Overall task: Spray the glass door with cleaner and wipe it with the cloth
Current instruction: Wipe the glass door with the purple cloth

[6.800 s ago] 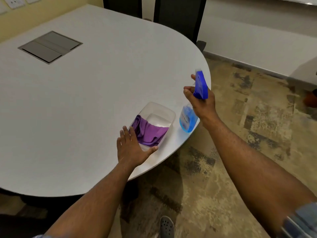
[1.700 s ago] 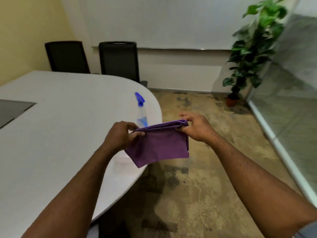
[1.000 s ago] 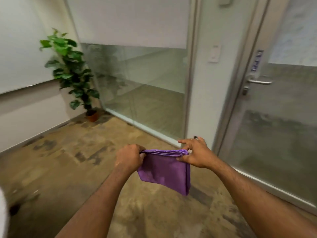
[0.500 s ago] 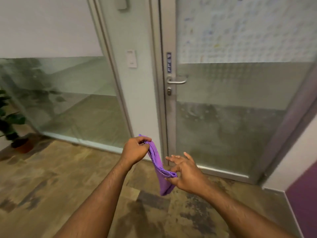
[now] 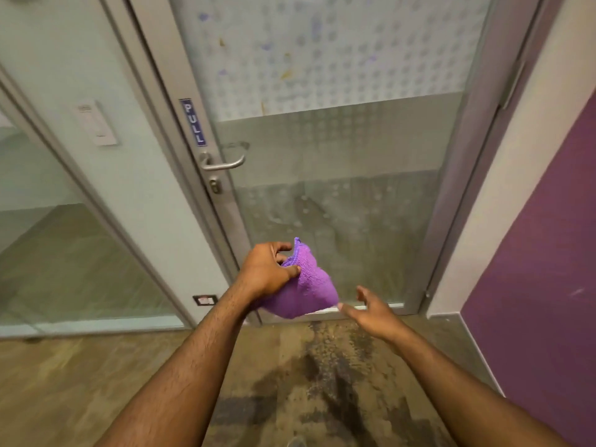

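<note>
The glass door (image 5: 338, 150) fills most of the view straight ahead, set in a grey metal frame. Its upper half carries a frosted dot pattern with a few small coloured specks, the middle band is plainer, and the lower pane shows streaks and droplets of wetness running down. To the left of the door a glass wall panel (image 5: 58, 240) reflects the room, and to the right a purple wall (image 5: 541, 269) runs down to the patchy brown floor (image 5: 306, 382), which has a dark stain near the threshold. A white switch plate (image 5: 95, 123) sits on the pale strip between panel and door. On the door's left stile a blue PULL sign (image 5: 193, 122) stands above a metal lever handle (image 5: 222, 161) and a keyhole beneath it.

In front of the lower pane, the left hand (image 5: 266, 272) is clenched on a bunched purple cloth (image 5: 308, 287), held in the air short of the glass. The right hand (image 5: 374, 312) is spread with fingers loose, just beside the cloth's lower corner; whether a fingertip touches it I cannot tell.
</note>
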The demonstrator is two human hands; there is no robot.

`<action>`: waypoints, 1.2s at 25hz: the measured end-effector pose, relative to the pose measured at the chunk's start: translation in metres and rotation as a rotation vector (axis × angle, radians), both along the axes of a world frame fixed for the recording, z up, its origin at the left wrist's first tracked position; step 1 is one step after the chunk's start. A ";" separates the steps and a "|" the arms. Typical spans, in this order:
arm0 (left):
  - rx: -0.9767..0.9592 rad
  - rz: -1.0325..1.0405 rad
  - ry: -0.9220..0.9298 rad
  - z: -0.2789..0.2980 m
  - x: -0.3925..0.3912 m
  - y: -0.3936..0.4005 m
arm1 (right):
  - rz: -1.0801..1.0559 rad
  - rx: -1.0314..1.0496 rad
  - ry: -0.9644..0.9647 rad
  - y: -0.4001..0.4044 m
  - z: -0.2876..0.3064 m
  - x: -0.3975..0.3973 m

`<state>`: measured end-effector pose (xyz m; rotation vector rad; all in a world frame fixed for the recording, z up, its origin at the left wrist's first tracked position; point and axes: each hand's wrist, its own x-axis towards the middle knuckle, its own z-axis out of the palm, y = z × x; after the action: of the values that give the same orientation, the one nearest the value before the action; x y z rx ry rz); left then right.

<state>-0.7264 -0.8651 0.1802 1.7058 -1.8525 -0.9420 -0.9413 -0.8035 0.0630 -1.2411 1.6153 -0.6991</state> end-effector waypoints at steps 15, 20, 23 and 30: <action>-0.052 -0.314 0.313 0.076 -0.063 -0.223 | -0.555 -0.434 -0.402 -0.180 0.105 -0.077; -0.368 -0.223 0.395 0.131 -0.098 -0.275 | -0.606 -0.725 -0.151 -0.236 0.219 -0.127; -0.557 -0.225 0.455 0.185 -0.125 -0.296 | -0.558 -0.868 -0.004 -0.264 0.288 -0.160; -1.055 -0.138 0.266 0.330 -0.201 -0.329 | -0.635 -1.232 0.445 -0.322 0.430 -0.233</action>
<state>-0.9275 -1.1944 0.5101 0.7715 -1.7801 -0.1119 -1.1742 -1.1252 0.4931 -1.7831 2.0034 -2.1553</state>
